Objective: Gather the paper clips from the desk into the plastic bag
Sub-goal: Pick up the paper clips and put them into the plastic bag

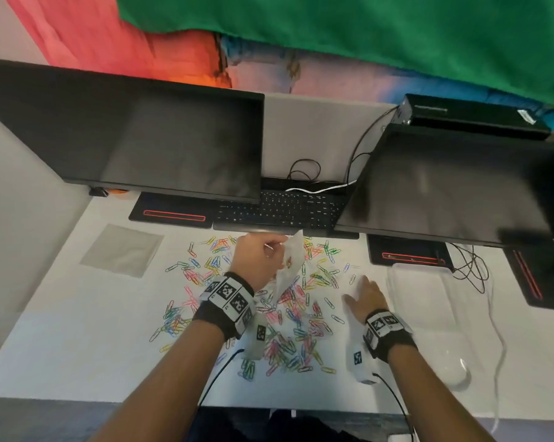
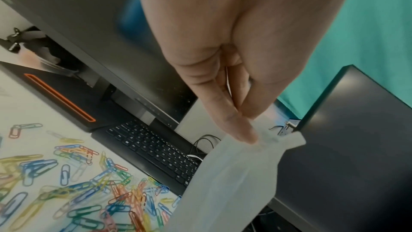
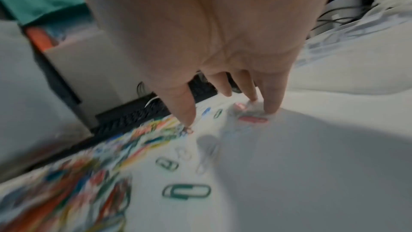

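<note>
From above, our left hand [image 1: 259,256] pinches the plastic bag [image 1: 289,266] over the paper clips [image 1: 296,327] on the desk [image 1: 78,346], within easy dropping range. Its wrist view shows fingers [image 2: 231,123] clamping the bag's rim. Our right hand [image 3: 218,63] lies spread, fingertips [image 3: 273,107] pressing down on loose clips, likely to rake them.

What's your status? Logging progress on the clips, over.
Left hand pinches plastic bag by its top. Right hand open, fingertips down on desk. Paper clips mostly still scattered. Nothing blocking.

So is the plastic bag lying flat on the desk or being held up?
Held up. The left hand pinches the plastic bag at its top edge, so it hangs above the paper clips scattered on the desk.
</note>
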Demonstrator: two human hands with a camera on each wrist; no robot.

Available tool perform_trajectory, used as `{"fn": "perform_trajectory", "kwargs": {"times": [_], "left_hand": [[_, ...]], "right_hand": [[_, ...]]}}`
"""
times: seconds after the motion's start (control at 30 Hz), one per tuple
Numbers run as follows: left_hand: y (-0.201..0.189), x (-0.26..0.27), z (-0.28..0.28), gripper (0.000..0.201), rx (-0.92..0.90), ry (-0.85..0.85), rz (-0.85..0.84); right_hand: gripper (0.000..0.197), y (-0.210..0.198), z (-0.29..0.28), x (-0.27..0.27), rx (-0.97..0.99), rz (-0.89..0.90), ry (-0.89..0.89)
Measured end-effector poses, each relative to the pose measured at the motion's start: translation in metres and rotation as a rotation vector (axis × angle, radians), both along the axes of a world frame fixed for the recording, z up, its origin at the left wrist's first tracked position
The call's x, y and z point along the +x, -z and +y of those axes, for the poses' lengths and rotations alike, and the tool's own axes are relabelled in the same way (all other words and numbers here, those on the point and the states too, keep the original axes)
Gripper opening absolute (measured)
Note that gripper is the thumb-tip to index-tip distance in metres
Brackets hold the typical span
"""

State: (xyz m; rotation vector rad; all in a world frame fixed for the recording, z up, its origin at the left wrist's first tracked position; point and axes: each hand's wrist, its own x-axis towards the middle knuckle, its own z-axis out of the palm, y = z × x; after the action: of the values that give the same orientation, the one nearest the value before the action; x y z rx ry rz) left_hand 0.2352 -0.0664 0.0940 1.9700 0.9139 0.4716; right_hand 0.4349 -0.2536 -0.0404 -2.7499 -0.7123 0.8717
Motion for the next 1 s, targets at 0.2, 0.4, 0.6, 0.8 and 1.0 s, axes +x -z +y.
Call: {"fn": "perform_trajectory", "kwargs": {"times": [0.2,0.4,0.6,0.8,1.0], "left_hand": [[0.007,-0.003,0.009,0.023,-0.03,-0.016,0.044],[0.015,-0.001,0.011,0.028,0.014,0.101,0.132],[0.021,0.001,0.008,0.029,-0.088,0.098,0.148],[0.028,0.005,0.005,0.029,-0.101,0.114,0.134],[0.034,0.009,0.003,0.029,-0.095,0.127,0.117]], "right_hand": [[0.071,0.008,0.052,-0.02,-0.034,-0.06,-0.11],[0.061,0.01,0.058,-0.035,-0.048,-0.231,-0.429],[0.029,0.006,0.044,-0.024,0.014,-0.343,-0.518],[0.015,-0.01,0.036,-0.008,0.315,-0.063,0.084],[0.036,-0.04,0.028,-0.011,0.793,0.707,0.637]]}}
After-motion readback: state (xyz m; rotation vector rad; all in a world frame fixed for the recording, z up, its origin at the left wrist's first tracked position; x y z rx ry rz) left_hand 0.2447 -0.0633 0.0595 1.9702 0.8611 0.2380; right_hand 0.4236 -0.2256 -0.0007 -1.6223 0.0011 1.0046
